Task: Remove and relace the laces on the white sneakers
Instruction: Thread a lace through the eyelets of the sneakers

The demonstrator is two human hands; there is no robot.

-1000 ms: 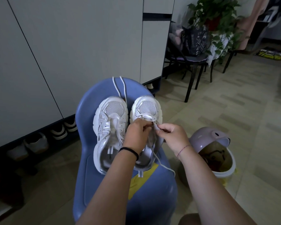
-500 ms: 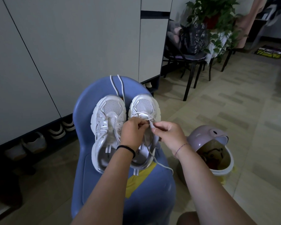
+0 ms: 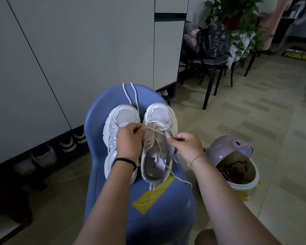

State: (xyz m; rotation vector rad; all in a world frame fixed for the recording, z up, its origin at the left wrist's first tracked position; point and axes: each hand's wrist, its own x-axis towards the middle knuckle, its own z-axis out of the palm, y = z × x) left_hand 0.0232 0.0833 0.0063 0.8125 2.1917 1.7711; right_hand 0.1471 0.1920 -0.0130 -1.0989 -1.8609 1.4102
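Where the right sneaker [image 3: 159,114] stands beside the left sneaker [image 3: 121,119] on the blue chair [image 3: 99,110], toes away, both hands work it. The left hand [image 3: 130,140] pinches its lace [image 3: 157,132] at the inner side. The right hand [image 3: 185,147] pinches it at the outer side.

A short dark print stands on the grey insole [image 3: 153,166] of the right sneaker [image 3: 159,114], near the heel opening; its letters are too small and blurred to read. White markings cover the dark bag [image 3: 212,41] on the far chair [image 3: 208,63], but no word or number among them is legible.
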